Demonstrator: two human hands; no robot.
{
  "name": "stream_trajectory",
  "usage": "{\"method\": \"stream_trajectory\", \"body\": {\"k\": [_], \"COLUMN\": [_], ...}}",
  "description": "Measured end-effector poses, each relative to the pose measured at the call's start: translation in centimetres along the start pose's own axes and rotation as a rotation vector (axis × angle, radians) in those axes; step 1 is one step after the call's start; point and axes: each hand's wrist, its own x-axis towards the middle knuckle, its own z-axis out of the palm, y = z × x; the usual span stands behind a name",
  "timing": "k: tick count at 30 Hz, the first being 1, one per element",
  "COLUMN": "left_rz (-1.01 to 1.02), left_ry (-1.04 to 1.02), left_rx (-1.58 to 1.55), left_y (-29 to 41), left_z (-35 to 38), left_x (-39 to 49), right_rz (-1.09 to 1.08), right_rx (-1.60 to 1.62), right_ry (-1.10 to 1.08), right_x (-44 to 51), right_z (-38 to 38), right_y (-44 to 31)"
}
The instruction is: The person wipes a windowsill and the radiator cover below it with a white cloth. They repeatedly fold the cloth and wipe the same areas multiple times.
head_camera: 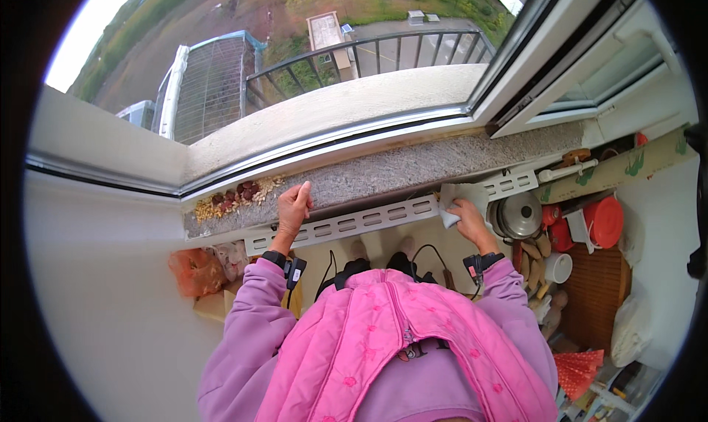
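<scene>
My left hand (pixel 295 205) is closed above the grey stone windowsill (pixel 381 167), just right of a spread of yellow kernels, pale seeds and dark red dried fruit (pixel 241 192); whether something small is inside the fist cannot be seen. At the sill's front edge, my right hand (pixel 469 218) grips a whitish cloth (pixel 450 217), part of which lies over the slotted white radiator (pixel 387 214). Both wrists wear black bands with small devices and cables.
The window stands open beyond the sill, with a metal railing (pixel 387 54) outside. Below right are a lidded metal pot (pixel 519 214), red containers (pixel 604 221) and a wooden board (pixel 592 295). An orange plastic bag (pixel 196 271) lies below left.
</scene>
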Motion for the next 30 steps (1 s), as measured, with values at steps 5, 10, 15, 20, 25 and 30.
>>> {"method": "stream_trajectory", "body": {"k": [5, 10, 15, 20, 25, 30], "left_rz": [0.055, 0.086, 0.071, 0.104, 0.096, 0.123], "left_ry": [0.027, 0.019, 0.017, 0.028, 0.035, 0.045], "left_rx": [0.009, 0.067, 0.095, 0.138, 0.137, 0.146], "left_y": [-0.4, -0.4, -0.1, 0.0, 0.0, 0.0], "left_z": [0.1, -0.1, -0.1, -0.1, -0.2, -0.2], "left_x": [0.0, -0.1, -0.3, -0.3, -0.3, -0.3], "right_rz": [0.077, 0.098, 0.099, 0.117, 0.122, 0.133], "right_rx": [-0.109, -0.154, -0.198, -0.224, -0.191, -0.179], "right_ry": [-0.027, -0.096, -0.192, -0.247, -0.251, -0.249], "right_x": [1.0, 1.5, 2.1, 2.9, 3.7, 3.9], "right_z": [-0.2, -0.4, -0.4, -0.5, 0.0, 0.0], "right_y": [-1.6, -3.0, -3.9, -5.0, -6.1, -6.2]}}
